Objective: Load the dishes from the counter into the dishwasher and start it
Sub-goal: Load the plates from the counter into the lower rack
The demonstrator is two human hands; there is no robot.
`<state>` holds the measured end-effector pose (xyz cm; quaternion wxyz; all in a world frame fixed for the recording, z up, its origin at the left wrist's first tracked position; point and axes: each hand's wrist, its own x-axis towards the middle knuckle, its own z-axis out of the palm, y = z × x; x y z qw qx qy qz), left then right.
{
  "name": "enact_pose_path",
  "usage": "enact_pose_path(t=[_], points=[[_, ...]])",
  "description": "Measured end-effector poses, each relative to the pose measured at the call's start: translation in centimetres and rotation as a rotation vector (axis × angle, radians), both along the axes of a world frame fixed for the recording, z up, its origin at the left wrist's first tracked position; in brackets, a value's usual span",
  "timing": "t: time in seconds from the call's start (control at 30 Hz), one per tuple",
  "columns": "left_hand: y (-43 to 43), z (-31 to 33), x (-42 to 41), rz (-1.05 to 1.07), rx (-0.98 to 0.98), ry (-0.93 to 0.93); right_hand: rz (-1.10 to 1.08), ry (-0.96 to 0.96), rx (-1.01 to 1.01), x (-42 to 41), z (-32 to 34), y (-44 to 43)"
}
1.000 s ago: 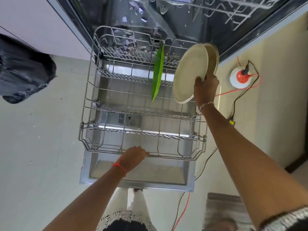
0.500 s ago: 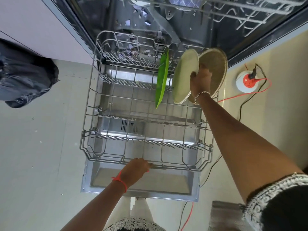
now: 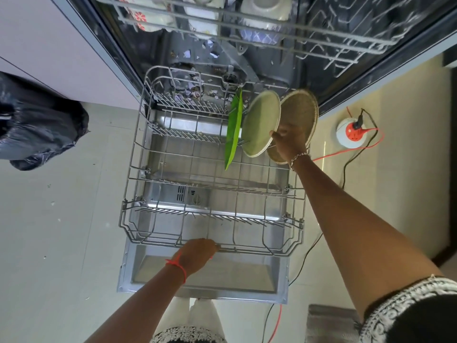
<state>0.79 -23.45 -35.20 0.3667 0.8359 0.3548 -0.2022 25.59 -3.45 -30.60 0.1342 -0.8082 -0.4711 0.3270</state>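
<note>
**Sam:** What is far on the left?

**Mia:** A black bag [image 3: 37,125] on the floor. Next comes the pulled-out bottom rack [image 3: 222,215], over the open dishwasher door [image 3: 247,273].

**Sam:** What does the left hand [image 3: 197,253] do?

**Mia:** Its fingers curl round the rack's front bar.

**Sam:** And the dishes?

**Mia:** A green plate [image 3: 233,129] stands on its edge at the back of the rack. Just beside it is a pale plate [image 3: 261,125], tilted. The right hand [image 3: 289,142] pinches its rim with the thumb.

**Sam:** The brown one?

**Mia:** The brown woven plate [image 3: 301,112] is behind that hand, at the rack's right side. I cannot tell if the fingers hold it too. A round orange plug box [image 3: 351,134] sits on the floor, further right.
</note>
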Motion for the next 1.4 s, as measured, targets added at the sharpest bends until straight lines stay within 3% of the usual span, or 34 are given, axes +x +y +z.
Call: enact_pose_path(t=[0.23,0.33,0.43,0.57,0.8,1.4], points=[[3.1,6.0,-2.0,0.000,0.108,-0.016,0.197,0.022,-0.265,-1.5,6.1,-3.8],[3.4,8.0,-3.4,0.091,0.142,-0.036,0.440,-0.044,-0.412,-3.6,8.3,-5.5],[4.0,14.6,-4.4,0.196,0.126,-0.030,0.601,-0.074,-0.444,-7.1,12.9,-8.0],[3.4,21.1,-6.3,0.283,0.165,0.104,0.737,-0.084,-0.381,-12.2,18.6,-10.7],[2.8,30.5,-13.3,0.428,0.329,0.031,0.903,-0.167,-0.287,-23.2,27.3,-12.5],[0.0,38.7,-46.6,0.867,0.383,0.040,0.970,-0.046,-0.083,-55.8,36.0,-12.8]])
